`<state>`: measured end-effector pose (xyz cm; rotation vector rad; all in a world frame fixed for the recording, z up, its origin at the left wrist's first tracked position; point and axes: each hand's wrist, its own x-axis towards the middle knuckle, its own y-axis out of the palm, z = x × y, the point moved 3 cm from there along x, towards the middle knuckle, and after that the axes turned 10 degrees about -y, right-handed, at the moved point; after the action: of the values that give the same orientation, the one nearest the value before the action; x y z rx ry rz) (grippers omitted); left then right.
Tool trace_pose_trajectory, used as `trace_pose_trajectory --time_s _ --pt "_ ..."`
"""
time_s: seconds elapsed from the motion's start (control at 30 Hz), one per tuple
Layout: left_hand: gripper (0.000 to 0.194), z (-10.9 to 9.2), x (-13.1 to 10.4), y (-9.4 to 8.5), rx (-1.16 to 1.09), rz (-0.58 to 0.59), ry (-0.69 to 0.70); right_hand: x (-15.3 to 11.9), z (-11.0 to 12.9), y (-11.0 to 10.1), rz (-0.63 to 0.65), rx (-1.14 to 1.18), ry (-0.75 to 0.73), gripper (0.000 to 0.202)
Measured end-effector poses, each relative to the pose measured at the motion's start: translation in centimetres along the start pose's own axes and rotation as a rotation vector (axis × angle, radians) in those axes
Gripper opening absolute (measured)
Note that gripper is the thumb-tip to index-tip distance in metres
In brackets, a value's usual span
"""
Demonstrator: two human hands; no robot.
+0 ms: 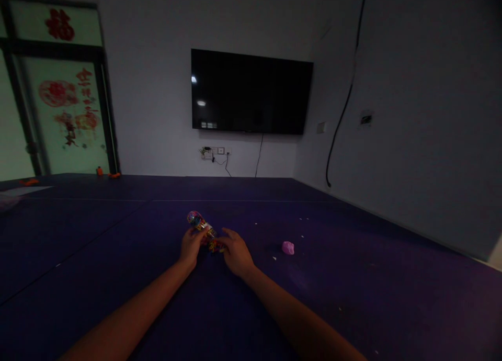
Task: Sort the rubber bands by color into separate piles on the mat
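Note:
A clear container (198, 222) filled with small multicoloured pieces lies tilted above the dark blue-purple surface, its rounded end pointing away to the left. My left hand (191, 247) is closed around its near part from the left side. A heap of small colourful pieces (215, 246) lies at the container's near end, between my hands. My right hand (236, 252) is at the right edge of this heap, thumb and fingers apart, fingertips touching or just beside the pieces. What exactly the small pieces are is too blurred to tell.
A pink lump (287, 248) lies right of my right hand, with several white scraps (274, 258) around it. Orange objects (114, 176) sit at the far left edge. A television (251, 91) hangs on the wall, and a black cable (342, 115) runs down at the right.

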<state>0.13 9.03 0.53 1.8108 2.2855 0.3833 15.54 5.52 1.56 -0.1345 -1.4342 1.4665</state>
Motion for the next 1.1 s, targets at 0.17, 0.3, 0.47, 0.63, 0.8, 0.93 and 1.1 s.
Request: trace_pose_trajectory --time_s 0.17,0.3,0.47,0.63,0.8,0.93,1.1 --pt "0.045 -0.1 0.0 0.2 0.032 0.043 -0.027 -0.3 0.3 0.5 0.141 -0.098 0.020 0.075" --pt "0.048 -0.3 -0.2 0.3 0.070 0.062 -0.038 -0.1 0.5 1.0 0.217 -0.155 0.027 0.076" --pt "0.052 -0.3 -0.6 0.4 0.115 0.046 -0.031 0.6 0.4 1.1 0.230 -0.185 0.006 0.072" --pt "0.052 -0.4 -0.8 0.6 0.121 0.022 -0.024 0.8 0.2 1.1 0.241 -0.191 0.001 0.070" --pt "0.049 -0.4 -1.0 0.5 0.097 0.000 -0.024 0.6 0.1 1.2 0.251 -0.197 0.009 0.069" --pt "0.048 -0.3 -0.9 0.4 0.072 -0.015 -0.020 0.6 0.2 1.1 0.227 -0.181 0.003 0.065" --pt "0.048 0.0 -0.5 0.3 0.043 -0.036 -0.010 0.6 0.2 1.0 0.223 -0.165 -0.004 0.062"
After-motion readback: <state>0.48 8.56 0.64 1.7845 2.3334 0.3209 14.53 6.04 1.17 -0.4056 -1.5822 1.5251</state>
